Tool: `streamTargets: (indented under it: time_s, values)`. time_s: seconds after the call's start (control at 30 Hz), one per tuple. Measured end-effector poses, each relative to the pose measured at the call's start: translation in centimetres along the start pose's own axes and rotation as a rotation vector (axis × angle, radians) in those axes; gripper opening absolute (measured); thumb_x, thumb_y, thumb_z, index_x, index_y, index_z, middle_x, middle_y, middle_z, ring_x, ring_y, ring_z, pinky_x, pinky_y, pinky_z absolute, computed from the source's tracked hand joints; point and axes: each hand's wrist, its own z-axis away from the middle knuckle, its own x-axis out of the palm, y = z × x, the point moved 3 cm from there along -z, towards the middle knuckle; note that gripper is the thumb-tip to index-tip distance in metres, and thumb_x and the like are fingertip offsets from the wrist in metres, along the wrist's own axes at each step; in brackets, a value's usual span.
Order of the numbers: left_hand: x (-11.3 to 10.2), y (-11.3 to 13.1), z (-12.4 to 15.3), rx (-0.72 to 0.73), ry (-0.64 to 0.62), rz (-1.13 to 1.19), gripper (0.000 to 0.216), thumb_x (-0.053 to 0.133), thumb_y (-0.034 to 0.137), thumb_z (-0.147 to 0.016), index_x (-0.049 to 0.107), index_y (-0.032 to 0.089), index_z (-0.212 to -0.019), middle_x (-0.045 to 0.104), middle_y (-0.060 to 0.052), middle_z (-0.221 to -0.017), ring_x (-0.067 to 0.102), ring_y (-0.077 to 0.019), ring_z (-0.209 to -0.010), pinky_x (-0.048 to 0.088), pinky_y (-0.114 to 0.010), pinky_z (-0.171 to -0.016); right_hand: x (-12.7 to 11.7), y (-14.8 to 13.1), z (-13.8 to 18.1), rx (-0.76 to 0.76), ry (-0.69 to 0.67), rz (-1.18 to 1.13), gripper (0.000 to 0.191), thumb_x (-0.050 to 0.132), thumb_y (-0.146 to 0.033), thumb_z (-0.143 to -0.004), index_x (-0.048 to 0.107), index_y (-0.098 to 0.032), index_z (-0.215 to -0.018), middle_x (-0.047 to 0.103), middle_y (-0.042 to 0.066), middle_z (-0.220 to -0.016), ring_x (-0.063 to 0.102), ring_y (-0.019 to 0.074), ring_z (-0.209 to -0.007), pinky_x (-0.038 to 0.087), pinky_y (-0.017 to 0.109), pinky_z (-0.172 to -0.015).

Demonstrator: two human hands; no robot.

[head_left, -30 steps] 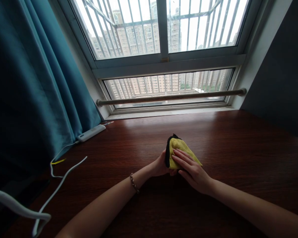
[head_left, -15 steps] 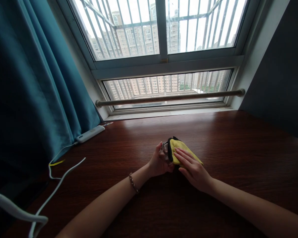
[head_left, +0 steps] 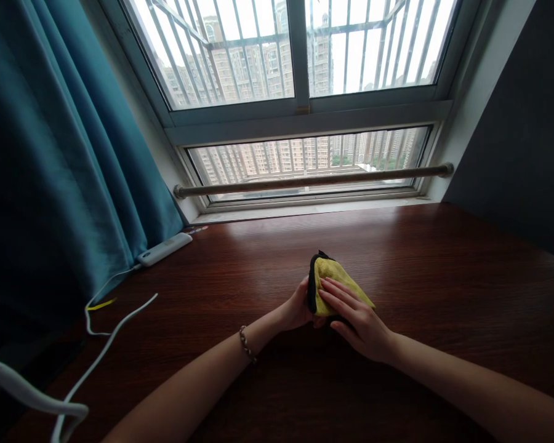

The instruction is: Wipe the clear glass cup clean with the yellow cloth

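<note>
A yellow cloth (head_left: 337,271) with a black border is folded over between my two hands, above the wooden tabletop. My right hand (head_left: 362,323) presses it from the right, its fingers laid together across the yellow side. Behind the cloth's black edge, my left hand (head_left: 298,307) is closed, its fingertips mostly covered. A small shiny object with ring-like edges showed in this hand a moment earlier; the cloth now covers it, and its kind is unclear.
The dark red-brown wooden tabletop (head_left: 240,264) runs up to a barred window with a horizontal rail (head_left: 314,181). At the left are a white power strip (head_left: 165,249), white cables (head_left: 115,335), a yellow strip (head_left: 101,304) and a blue curtain (head_left: 87,154).
The cloth has shifted slightly left over my left hand, hiding the shiny object and more of the fingers. My right hand stays pressed on the cloth.
</note>
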Motion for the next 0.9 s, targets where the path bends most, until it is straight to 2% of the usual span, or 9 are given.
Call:
streamTargets:
  time_s: [0.17,0.4,0.5,0.63,0.73,0.9]
  values:
    - [0.2,0.0,0.1,-0.006,-0.016,-0.051,0.068,0.051,0.072,-0.069,0.063,0.009,-0.09,0.059,-0.006,-0.06,0.05,-0.0132,-0.046,0.036,-0.022,-0.043,-0.1,0.1,0.0,0.039,0.067,-0.026,0.053,0.044,-0.021,-0.088,0.029,-0.016,-0.139,0.026,0.009,-0.146,0.02,0.0232,-0.135,0.025,0.043,-0.11]
    - [-0.2,0.3,-0.1,-0.045,-0.037,-0.023,0.068,0.039,0.073,-0.075,0.06,0.009,-0.085,0.058,-0.008,-0.063,0.051,-0.0145,-0.046,0.035,-0.023,-0.041,0.0,0.9,0.1,0.143,0.159,-0.091,0.044,0.04,-0.018,-0.09,0.039,-0.018,-0.134,0.034,0.006,-0.142,0.026,0.02,-0.133,0.025,0.041,-0.111]
    - [-0.1,0.7,-0.1,-0.036,-0.03,0.017,0.071,0.038,0.076,-0.072,0.058,0.01,-0.09,0.059,-0.008,-0.068,0.052,-0.014,-0.048,0.035,-0.022,-0.042,-0.1,1.9,0.2,0.269,0.286,-0.229,0.036,0.042,-0.021,-0.09,0.051,-0.019,-0.125,0.044,0.006,-0.136,0.039,0.0195,-0.126,0.03,0.039,-0.108]
    - [0.1,1.2,0.0,-0.03,-0.025,0.051,0.07,0.037,0.077,-0.072,0.056,0.013,-0.094,0.058,-0.007,-0.069,0.051,-0.0125,-0.047,0.035,-0.021,-0.045,-0.1,3.1,0.4,0.466,0.418,-0.406,0.025,0.05,-0.029,-0.087,0.067,-0.02,-0.103,0.062,0.005,-0.114,0.057,0.0204,-0.108,0.042,0.036,-0.098]
    - [0.0,1.1,-0.1,-0.04,-0.029,0.056,0.071,0.036,0.076,-0.073,0.056,0.012,-0.096,0.059,-0.008,-0.07,0.052,-0.0134,-0.048,0.036,-0.021,-0.044,-0.1,3.5,0.6,0.532,0.457,-0.425,0.023,0.053,-0.032,-0.085,0.07,-0.02,-0.094,0.067,0.004,-0.103,0.061,0.0218,-0.1,0.046,0.036,-0.092]
    - [-0.4,0.6,-0.4,-0.05,-0.038,0.044,0.071,0.036,0.076,-0.073,0.055,0.011,-0.096,0.058,-0.008,-0.069,0.053,-0.0144,-0.048,0.038,-0.022,-0.044,0.0,3.6,0.9,0.588,0.467,-0.452,0.025,0.05,-0.034,-0.086,0.07,-0.021,-0.094,0.068,0.003,-0.101,0.063,0.0222,-0.095,0.049,0.034,-0.085]
